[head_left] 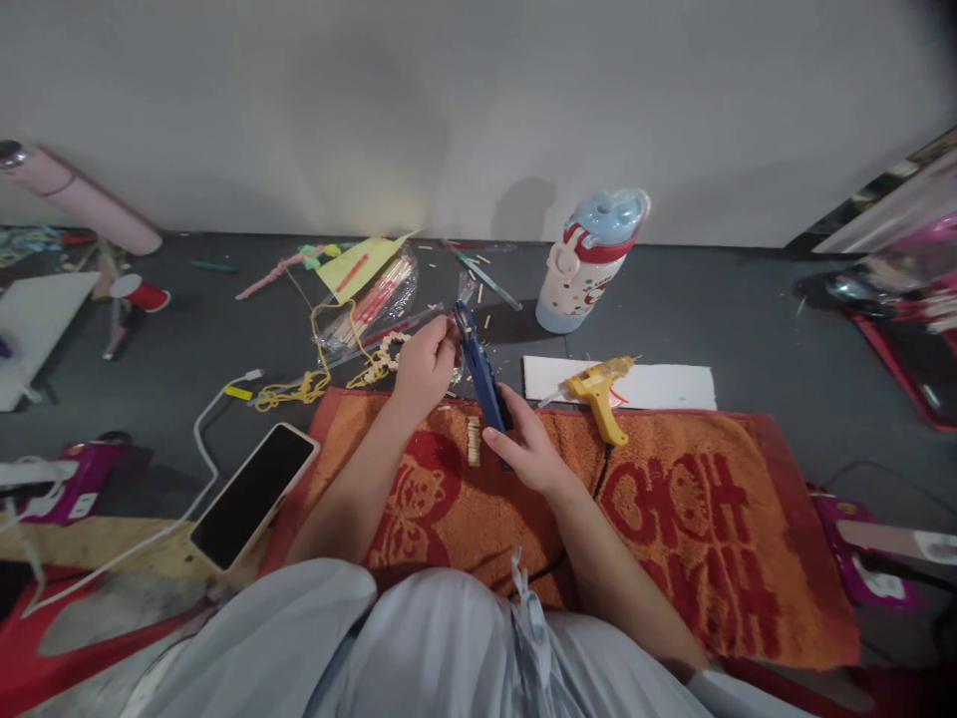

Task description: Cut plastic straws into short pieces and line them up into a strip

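Note:
A long dark blue tool (pixel 484 384) is held above the near edge of the dark table. My right hand (pixel 527 447) is wrapped round its lower end. At its upper end, my left hand (pixel 428 361) has its fingers pinched together; whatever sits between them is too small to name. Just below the tool, a short row of small wooden pieces (pixel 474 442) lies on the orange towel (pixel 688 578). To the right, a yellow glue gun (pixel 599 389) rests across a white board (pixel 673 386).
A white and blue bottle (pixel 590 264) stands behind the tool. Wooden sticks in clear plastic (pixel 378 299), yellow cord (pixel 299 391) and scattered bits lie at the back left. A phone (pixel 254 496) is by my left forearm; a pink flask (pixel 90 204) leans far left.

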`<state>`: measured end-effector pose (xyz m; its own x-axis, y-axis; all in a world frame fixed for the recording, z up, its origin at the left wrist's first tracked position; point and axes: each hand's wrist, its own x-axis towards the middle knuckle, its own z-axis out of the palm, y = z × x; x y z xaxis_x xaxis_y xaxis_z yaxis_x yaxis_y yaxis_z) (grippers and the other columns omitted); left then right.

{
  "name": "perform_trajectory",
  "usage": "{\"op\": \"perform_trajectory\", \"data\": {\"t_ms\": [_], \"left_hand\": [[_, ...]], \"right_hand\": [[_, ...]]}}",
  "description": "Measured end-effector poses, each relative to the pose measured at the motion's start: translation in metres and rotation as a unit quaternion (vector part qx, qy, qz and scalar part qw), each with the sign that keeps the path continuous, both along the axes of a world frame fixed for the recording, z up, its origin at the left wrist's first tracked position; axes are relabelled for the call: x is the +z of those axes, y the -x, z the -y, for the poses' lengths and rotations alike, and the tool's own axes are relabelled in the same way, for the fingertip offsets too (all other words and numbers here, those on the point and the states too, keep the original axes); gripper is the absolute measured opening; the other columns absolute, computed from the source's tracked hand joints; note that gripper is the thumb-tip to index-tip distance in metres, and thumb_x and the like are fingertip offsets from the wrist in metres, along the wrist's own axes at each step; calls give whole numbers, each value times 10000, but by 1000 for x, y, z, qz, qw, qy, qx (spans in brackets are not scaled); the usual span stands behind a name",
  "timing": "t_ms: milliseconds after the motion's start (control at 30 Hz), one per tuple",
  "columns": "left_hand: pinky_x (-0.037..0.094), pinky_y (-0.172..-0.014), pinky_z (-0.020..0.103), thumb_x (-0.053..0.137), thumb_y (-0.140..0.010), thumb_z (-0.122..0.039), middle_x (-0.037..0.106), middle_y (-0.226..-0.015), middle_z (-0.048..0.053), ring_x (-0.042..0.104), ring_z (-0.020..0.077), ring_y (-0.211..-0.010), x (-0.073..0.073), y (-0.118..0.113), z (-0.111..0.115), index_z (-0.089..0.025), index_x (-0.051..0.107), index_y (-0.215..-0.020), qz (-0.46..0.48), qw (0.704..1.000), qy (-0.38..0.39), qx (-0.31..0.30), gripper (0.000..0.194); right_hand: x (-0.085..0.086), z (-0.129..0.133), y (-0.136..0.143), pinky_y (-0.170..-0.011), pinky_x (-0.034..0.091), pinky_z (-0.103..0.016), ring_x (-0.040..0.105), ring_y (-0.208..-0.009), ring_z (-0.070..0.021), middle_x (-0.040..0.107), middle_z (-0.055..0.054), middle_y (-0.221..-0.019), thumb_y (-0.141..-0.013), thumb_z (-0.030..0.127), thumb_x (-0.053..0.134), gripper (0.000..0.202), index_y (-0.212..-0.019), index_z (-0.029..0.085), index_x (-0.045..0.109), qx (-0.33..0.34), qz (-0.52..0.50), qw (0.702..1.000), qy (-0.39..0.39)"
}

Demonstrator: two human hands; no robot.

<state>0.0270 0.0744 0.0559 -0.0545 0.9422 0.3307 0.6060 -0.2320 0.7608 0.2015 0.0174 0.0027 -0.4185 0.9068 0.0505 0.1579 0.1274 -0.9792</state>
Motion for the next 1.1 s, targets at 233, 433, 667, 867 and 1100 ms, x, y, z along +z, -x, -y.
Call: {"op": "perform_trajectory", "data": {"t_ms": [233, 433, 667, 867, 1100], "left_hand": [[403, -498, 219, 399, -881, -235, 510, -551, -49, 495, 88, -474, -5, 0, -3, -203, 461, -740, 87, 995, 34, -18, 158], [428, -498, 221, 402, -910, -356, 515, -586, -34, 509, 87, -496, -5, -3, -3, -206, 457, -764, 141, 988, 33, -44, 216], [448, -537, 242, 394, -913, -352, 526, -593, -24, 518, 103, -532, -14, -3, -4, -204, 482, -768, 116, 992, 23, -45, 225], [474, -654, 280, 395, -883, -248, 575, -657, 1, 571, 137, -652, -11, 0, -4, -188, 541, -766, 25, 999, -29, -23, 196], [448, -652, 279, 427, -819, -181, 590, -673, 25, 558, 158, -656, -9, 12, -7, -190, 544, -731, -90, 995, -35, -40, 147]], "right_hand": [[1, 0, 0, -1033, 376, -469, 472, -1220, -302, 511, -148, -1305, -839, 514, 529, 641, -1361, 177, 373, -1, 23, 999, -32], [2, 0, -1, -1034, 366, -489, 466, -1218, -312, 517, -149, -1281, -845, 487, 532, 618, -1359, 186, 366, -14, 45, 998, -49], [3, -2, -1, -1043, 352, -491, 461, -1223, -308, 508, -156, -1284, -860, 474, 513, 616, -1369, 176, 336, -16, 55, 996, -62], [6, -3, -2, -1026, 370, -489, 469, -1212, -315, 520, -169, -1246, -859, 478, 514, 597, -1338, 159, 356, -14, 85, 994, -74], [9, -4, -3, -1011, 377, -497, 484, -1192, -322, 531, -179, -1232, -868, 473, 498, 590, -1344, 153, 360, -8, 105, 991, -78]]}}
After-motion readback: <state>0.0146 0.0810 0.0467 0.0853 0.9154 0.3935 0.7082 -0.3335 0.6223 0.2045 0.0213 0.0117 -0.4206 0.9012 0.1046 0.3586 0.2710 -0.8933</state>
